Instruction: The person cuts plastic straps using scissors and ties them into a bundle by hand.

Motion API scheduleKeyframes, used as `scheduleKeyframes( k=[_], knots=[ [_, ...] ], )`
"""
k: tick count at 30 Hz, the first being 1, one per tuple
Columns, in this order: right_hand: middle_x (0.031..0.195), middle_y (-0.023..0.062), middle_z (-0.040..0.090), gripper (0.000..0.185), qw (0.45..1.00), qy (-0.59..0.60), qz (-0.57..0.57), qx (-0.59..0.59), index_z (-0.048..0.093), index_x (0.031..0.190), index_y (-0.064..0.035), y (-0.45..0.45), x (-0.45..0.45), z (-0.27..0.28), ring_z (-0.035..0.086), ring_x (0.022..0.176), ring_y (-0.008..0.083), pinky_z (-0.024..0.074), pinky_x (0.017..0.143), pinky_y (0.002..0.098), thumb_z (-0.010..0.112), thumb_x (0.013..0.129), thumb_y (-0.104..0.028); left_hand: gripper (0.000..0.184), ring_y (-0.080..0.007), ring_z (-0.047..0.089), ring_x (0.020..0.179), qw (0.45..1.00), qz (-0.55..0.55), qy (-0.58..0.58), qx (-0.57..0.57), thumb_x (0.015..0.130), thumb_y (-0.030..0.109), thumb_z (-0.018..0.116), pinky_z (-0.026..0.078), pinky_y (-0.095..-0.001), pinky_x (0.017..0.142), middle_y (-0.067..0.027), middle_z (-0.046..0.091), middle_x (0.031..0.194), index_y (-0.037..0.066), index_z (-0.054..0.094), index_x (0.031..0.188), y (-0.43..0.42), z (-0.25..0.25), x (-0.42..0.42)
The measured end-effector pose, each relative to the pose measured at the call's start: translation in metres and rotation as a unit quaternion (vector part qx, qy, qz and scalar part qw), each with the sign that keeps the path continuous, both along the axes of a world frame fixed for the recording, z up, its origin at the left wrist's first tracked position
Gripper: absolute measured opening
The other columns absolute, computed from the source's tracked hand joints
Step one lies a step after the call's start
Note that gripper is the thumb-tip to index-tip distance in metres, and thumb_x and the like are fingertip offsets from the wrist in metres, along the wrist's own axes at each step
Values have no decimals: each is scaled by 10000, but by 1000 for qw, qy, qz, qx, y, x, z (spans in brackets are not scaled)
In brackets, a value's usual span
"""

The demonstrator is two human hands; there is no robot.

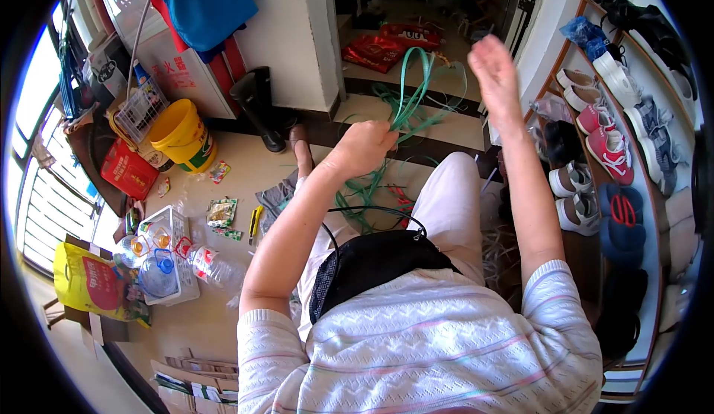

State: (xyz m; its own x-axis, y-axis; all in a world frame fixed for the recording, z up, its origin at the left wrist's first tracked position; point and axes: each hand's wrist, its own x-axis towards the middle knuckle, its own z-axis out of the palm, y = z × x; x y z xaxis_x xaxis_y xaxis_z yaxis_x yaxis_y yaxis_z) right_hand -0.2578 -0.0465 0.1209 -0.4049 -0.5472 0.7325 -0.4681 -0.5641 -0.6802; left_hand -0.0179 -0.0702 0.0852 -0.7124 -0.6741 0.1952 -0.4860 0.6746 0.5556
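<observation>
My left hand [364,146] is closed around a bundle of green plastic strapping [411,91]. Loops of the strapping stand up above the fist, and more tangled lengths hang below it between my knees. Raised to the right, near the doorway, my right hand [494,79] is apart from the bundle. Its fingers look stretched out and slightly bent, with nothing visible in them. A black waist bag [379,276] lies across my lap, with a black cord over it. Red scissor-like handles [401,204] show partly on the floor below the strapping.
On the left stand a yellow bucket [183,133], a red box [128,169], a white basket [178,284] with plastic bottles and a yellow bag [93,280]. A yellow cutter [255,221] lies on the floor. Black boots [260,109] stand by the wall; a shoe rack [643,295] lines the right.
</observation>
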Motion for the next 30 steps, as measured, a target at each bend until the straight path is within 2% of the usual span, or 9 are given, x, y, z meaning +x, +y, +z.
scheduleKeyframes(
  k=[3,4,8,11,15,21,25,28,30],
  knots=[
    [1190,97,539,379,968,232,-52,-77,505,1180,-36,58,31,51,534,1058,188,405,908,315,600,818,-94,262,-355,589,722,998,-34,-37,-39,852,219,490,448,-415,643,-177,602,703,-14,566,758,-2,4,-2],
    [1172,106,540,419,962,259,69,-59,510,1175,-44,67,50,54,514,1086,219,383,935,340,637,784,-127,256,-356,591,728,996,-49,-53,-53,850,215,493,447,-418,644,-176,606,712,-16,572,772,-3,4,-4],
    [1076,106,570,425,788,613,25,52,549,1087,-74,55,73,4,501,1066,285,399,900,385,686,721,-239,309,-333,580,722,993,-117,-32,6,843,248,498,449,-404,683,-188,600,738,-48,575,795,-2,16,-1],
    [855,118,619,272,782,568,76,244,555,927,-65,53,66,-7,583,865,309,463,729,396,666,736,-225,319,-190,519,578,982,-114,-42,144,823,285,547,428,-331,574,-105,548,626,-32,581,818,4,38,11],
    [706,155,601,182,872,439,90,197,545,789,-26,40,55,-29,583,660,347,450,564,410,609,794,-196,247,-32,394,477,975,-41,111,188,835,249,621,308,-194,434,24,478,573,6,609,880,9,41,18],
    [778,185,624,219,932,143,128,306,572,837,29,31,89,-50,618,735,302,463,638,362,498,882,-173,342,-59,479,598,914,75,372,146,813,239,656,397,-205,541,5,544,684,-29,558,1003,7,4,-12],
    [808,190,618,230,959,102,166,205,555,975,35,16,111,-65,611,749,302,466,683,360,468,880,-155,381,-161,606,750,870,87,469,126,830,196,600,486,-279,680,-113,628,830,-30,476,1111,0,-8,-32],
    [646,-26,484,135,939,92,265,199,524,879,-46,13,108,-61,430,510,49,331,438,209,479,889,-172,246,-179,607,744,836,38,497,230,883,141,480,494,-289,676,-135,620,844,-21,470,1067,3,4,-32],
    [676,-26,478,183,908,61,322,260,528,912,-52,21,103,-46,428,508,56,335,441,205,516,890,-233,196,-187,609,743,815,13,500,293,895,127,443,497,-291,669,-140,620,839,-17,474,1026,3,13,-25]
  ],
)
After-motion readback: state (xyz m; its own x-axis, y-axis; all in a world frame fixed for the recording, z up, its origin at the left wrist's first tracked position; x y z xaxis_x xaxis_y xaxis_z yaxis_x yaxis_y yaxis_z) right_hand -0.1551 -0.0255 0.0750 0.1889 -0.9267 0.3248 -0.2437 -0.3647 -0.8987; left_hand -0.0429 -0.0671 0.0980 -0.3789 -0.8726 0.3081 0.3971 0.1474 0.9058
